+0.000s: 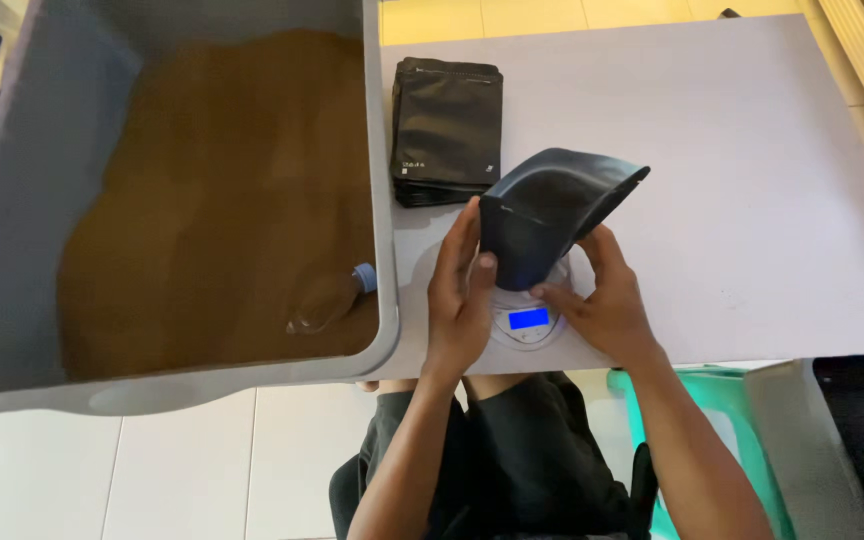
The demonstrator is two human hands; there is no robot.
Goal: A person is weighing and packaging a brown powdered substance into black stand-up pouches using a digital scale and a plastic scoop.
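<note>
My two hands steady a black pouch on a small scale.

My left hand [459, 290] and right hand [602, 300] curl their fingers around the black pouch [550, 210], which hides most of the round scale [527, 325] on the tabletop [752, 180]. Beside it, the grey tub [12, 200] holds brown powder [212, 200] half-burying a clear scoop [332, 300].

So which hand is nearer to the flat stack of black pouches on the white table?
Left. The left hand grips the open black pouch just below the stack of black pouches; the right hand is farther off, on the far side, fingers at the round scale.
</note>
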